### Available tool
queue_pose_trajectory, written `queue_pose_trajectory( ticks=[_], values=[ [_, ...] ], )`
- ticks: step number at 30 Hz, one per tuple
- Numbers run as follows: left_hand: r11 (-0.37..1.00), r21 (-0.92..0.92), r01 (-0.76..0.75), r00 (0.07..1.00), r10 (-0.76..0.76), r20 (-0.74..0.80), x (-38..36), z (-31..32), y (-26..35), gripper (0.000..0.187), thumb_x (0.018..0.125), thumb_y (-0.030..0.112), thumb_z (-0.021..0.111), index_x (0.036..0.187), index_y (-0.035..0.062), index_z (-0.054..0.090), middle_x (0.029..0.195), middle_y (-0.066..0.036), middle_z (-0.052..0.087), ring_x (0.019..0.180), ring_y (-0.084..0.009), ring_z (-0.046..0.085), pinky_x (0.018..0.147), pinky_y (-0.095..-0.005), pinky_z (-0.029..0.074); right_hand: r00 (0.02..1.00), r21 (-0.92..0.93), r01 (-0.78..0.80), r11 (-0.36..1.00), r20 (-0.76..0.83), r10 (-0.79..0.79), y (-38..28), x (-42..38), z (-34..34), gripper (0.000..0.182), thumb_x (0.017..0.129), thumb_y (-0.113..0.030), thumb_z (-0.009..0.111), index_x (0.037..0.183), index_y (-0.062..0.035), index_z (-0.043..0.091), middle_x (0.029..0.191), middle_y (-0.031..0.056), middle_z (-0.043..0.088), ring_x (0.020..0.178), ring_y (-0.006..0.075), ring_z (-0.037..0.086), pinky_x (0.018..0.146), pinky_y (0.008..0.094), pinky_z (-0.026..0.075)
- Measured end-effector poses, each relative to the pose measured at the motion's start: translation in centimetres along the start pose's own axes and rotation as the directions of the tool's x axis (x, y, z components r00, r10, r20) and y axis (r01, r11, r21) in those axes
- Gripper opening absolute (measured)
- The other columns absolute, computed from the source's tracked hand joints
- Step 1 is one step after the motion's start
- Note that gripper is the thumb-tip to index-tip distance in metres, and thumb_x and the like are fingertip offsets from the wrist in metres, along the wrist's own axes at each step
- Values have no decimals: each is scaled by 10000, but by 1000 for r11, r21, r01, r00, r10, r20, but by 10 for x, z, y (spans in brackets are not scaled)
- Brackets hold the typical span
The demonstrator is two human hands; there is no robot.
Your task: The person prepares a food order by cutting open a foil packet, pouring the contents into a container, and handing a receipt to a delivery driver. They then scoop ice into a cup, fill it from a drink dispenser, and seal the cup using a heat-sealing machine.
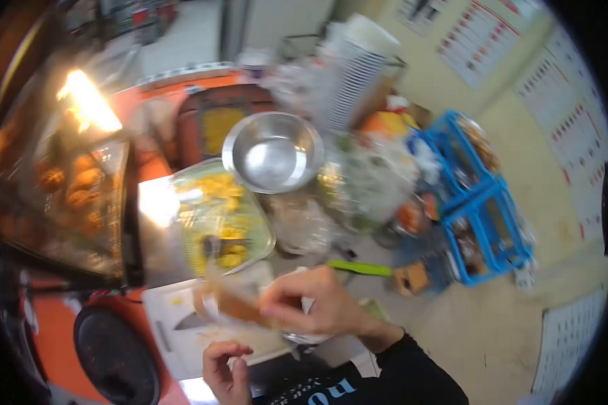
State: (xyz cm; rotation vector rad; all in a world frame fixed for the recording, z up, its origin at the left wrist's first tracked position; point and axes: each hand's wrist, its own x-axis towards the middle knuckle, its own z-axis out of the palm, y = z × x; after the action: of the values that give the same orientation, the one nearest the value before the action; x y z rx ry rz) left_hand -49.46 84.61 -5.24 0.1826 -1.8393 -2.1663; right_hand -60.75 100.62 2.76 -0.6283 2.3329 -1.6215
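My right hand (321, 300) is closed in a pinch over the cutting board. From its fingertips extends a blurred, brownish, partly see-through thing (236, 304); I cannot tell its kind. My left hand (227, 371) is lower, near the board's front edge, its fingers loosely curled and apart from the thumb, with nothing seen in it. Under the brownish thing lies the white cutting board (172, 351), with a dark blade (190, 320) and brown smears on it. Beyond it stands a clear-lidded tray (267, 233) of yellow pieces.
A steel bowl (273, 154) stands behind the tray, beside bagged greens (375, 179) and stacked paper cups (358, 74). A green-handled tool (360, 268) lies to the right, near blue baskets (496, 226). A lit display case (67, 202) borders the left, above a black round plate (117, 358).
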Motion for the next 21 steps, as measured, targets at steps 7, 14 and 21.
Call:
queue_pose_trajectory(
  ticks=[7,14,21],
  values=[
    [658,201,726,526,-718,455,-82,63,-1,171,908,177,525,902,6,517,779,-95,577,701,-153,566,623,-247,483,954,64,-299,952,63,295,65,-182,-24,114,803,-125,627,831,-15,637,662,69,616,561,118,570,531,259,455],
    [828,166,536,813,-559,165,-149,117,-48,148,831,72,613,840,25,473,745,-40,554,613,-88,554,521,-194,473,962,213,-235,948,-89,258,97,-257,-3,145,804,-143,605,775,-12,549,667,134,579,577,270,586,543,343,454],
    [911,128,391,920,-390,-37,-166,124,-51,140,771,2,587,795,37,453,703,-9,512,611,-60,531,515,-196,453,992,29,-62,998,111,58,112,-247,-33,170,775,-199,670,846,-45,656,711,89,648,614,166,616,556,308,468]
  ],
)
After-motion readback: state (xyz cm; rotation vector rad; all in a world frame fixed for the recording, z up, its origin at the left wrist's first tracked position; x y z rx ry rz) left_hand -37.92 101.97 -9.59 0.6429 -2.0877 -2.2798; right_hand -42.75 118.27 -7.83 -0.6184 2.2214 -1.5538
